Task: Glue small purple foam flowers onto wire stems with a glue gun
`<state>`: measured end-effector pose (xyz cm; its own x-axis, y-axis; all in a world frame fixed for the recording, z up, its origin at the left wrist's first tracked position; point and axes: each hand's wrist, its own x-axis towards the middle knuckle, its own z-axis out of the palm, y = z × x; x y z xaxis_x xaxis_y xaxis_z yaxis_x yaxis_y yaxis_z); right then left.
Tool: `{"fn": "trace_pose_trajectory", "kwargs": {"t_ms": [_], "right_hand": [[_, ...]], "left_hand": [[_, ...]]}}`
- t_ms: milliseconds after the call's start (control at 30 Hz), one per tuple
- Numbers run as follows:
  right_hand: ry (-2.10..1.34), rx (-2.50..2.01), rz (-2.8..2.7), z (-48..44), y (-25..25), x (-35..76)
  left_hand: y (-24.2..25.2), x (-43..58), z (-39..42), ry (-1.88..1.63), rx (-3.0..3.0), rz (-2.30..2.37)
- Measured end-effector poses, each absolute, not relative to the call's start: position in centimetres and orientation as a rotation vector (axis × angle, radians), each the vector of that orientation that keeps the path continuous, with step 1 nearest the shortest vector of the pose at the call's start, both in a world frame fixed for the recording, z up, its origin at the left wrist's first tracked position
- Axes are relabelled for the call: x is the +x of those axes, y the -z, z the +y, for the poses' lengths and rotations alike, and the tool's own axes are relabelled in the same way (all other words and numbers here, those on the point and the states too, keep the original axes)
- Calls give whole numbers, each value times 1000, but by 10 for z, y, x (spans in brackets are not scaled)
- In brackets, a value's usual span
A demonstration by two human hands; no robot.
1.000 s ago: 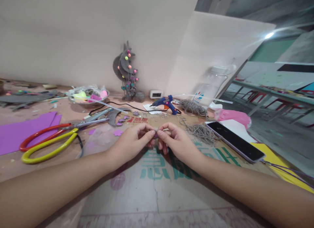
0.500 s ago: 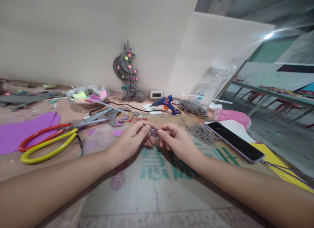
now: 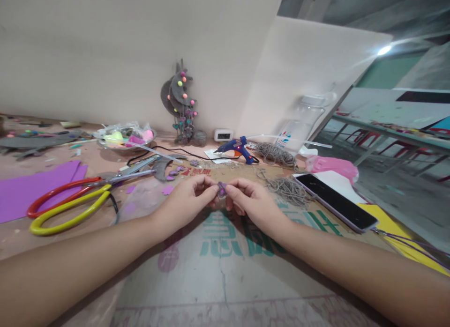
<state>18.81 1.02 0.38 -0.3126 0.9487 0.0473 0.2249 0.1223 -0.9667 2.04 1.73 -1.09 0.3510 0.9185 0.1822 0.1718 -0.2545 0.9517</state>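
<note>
Between my two hands is a small purple-and-grey craft piece [image 3: 221, 189], pinched from both sides above the printed cardboard [image 3: 225, 275]. My left hand [image 3: 191, 199] grips its left edge with thumb and fingertips. On the other edge, the thumb and fingers of my right hand [image 3: 253, 201] are closed on it. Fingers cover part of the piece, so its exact shape is unclear. Several small purple-and-grey pieces [image 3: 175, 173] lie just beyond my left hand, near a purple foam cutout [image 3: 168, 190]. Loose grey yarn [image 3: 290, 192] lies to the right of my right hand.
Scissors [image 3: 70, 210] with red and yellow handles and purple sheets [image 3: 38, 186] lie left. A blue glue gun [image 3: 239, 149], a small white clock [image 3: 223, 135] and a clear bottle [image 3: 298, 125] stand behind. A phone [image 3: 337, 203] lies right. A grey moon-shaped ornament [image 3: 181, 97] leans on the wall.
The small piece has been turned between my fingertips, and more of its purple face shows now. My hands remain in nearly the same place.
</note>
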Motion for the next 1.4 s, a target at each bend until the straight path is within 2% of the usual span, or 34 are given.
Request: {"fn": "trace_pose_trajectory", "kwargs": {"t_ms": [967,1267,1400], "right_hand": [[-1146,-1155,-1772,17,2,195],[-831,-1206,-1841,17,-5,205],[-801,-1189,-1810,15,-8,204]], "left_hand": [[9,20,19,-1008,1649,1032],[12,20,19,-938,1709,1120],[12,20,19,-919,1715,1130]]}}
